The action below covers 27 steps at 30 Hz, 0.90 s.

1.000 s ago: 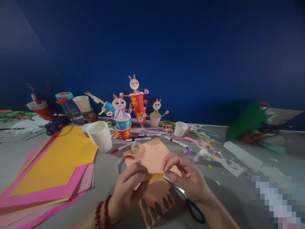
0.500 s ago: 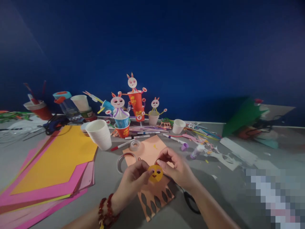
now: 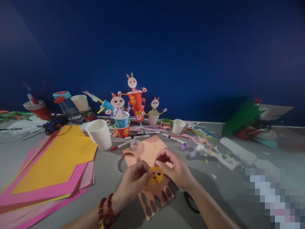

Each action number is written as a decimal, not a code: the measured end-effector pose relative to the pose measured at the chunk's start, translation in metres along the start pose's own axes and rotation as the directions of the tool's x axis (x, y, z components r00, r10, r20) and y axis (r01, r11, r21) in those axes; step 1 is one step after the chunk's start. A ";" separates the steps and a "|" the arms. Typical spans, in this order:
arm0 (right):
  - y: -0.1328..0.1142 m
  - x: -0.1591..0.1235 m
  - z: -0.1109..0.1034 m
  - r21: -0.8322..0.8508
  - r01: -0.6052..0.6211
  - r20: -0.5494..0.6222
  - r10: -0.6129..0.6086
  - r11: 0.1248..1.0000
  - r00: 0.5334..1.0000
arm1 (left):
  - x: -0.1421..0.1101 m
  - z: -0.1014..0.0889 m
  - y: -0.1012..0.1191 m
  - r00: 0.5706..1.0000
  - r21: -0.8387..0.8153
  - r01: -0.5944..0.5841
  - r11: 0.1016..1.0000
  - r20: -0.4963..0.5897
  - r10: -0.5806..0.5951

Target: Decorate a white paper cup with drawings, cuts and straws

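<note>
My left hand pinches a round yellow paper face by its left edge; eyes and a mouth are drawn on it. Between the thumb and fingers of my right hand is a small paper ear, dark-edged with a reddish middle, close to the disc's top edge. Whether ear and disc touch, I cannot tell. Another such ear shows just beyond my left fingers. Under both hands lies a peach paper sheet with leaf-shaped holes cut along its near side. Scissors are partly covered by my right forearm.
Tape rolls and a ring-shaped roll lie left of the sheet. Stacked white cups stand beside coloured paper. Behind are rabbit-faced cup figures, markers and a small cup. A glue stick and paper scraps lie right.
The yellow disc has turned from nearly edge-on to face up, then tilted slightly. My right hand has shifted to its upper edge, where the ear now shows. The view moved slightly.
</note>
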State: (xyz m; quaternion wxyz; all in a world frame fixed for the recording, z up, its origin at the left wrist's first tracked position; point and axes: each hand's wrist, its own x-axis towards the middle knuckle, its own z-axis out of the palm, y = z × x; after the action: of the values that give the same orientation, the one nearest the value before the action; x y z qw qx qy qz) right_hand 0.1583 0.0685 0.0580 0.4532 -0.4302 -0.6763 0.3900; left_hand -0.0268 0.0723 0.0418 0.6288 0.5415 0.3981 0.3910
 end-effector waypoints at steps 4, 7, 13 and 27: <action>0.000 0.000 0.000 -0.014 0.008 0.012 -0.008 1.000 1.000 | 0.000 0.001 -0.001 1.000 -0.008 0.001 1.000 0.003 0.000; 0.000 0.000 0.000 -0.015 0.008 0.019 -0.008 1.000 1.000 | 0.001 0.001 0.000 1.000 -0.008 0.000 1.000 0.005 0.000; 0.001 0.000 0.001 -0.029 0.006 0.017 -0.006 1.000 1.000 | 0.000 0.000 0.001 1.000 0.012 -0.002 1.000 0.003 0.002; 0.001 -0.001 0.002 0.005 0.003 0.022 -0.003 1.000 1.000 | 0.002 -0.002 -0.002 0.999 0.000 0.043 0.999 -0.011 -0.043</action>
State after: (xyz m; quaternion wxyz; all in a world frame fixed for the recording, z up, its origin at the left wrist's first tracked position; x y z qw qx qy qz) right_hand 0.1570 0.0677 0.0562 0.4473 -0.4237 -0.6811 0.3957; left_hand -0.0274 0.0748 0.0396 0.6348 0.5309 0.4131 0.3801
